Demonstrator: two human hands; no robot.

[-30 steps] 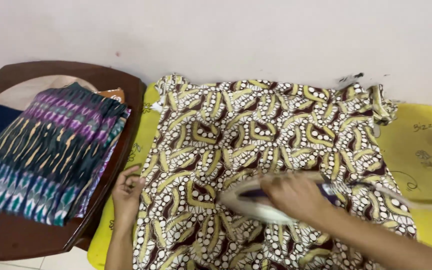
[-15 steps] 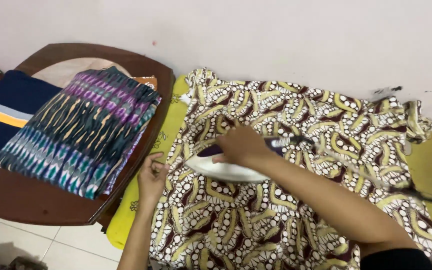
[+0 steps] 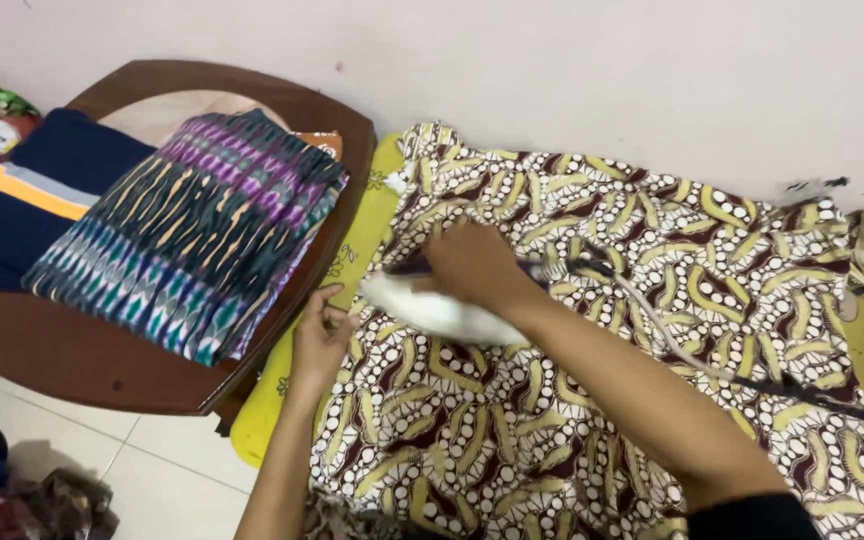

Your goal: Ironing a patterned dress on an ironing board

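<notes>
A brown, yellow and white patterned garment (image 3: 602,330) lies spread on a yellow-green padded mat (image 3: 357,250) on the floor. My right hand (image 3: 472,265) grips the handle of a white clothes iron (image 3: 432,310), which rests on the garment's left part. Its cord (image 3: 712,365) trails to the right across the cloth. My left hand (image 3: 320,335) pinches the garment's left edge, fingers closed on the fabric, just left of the iron.
A dark wooden low table (image 3: 102,360) stands at the left, bearing a folded purple-teal patterned cloth (image 3: 192,240) and a folded navy cloth with an orange stripe (image 3: 22,195). White wall behind. Tiled floor and a dark bundle (image 3: 32,500) at bottom left.
My right hand has slid the iron leftward across the garment toward its left edge. My left hand has stayed at that edge. The view has shifted left.
</notes>
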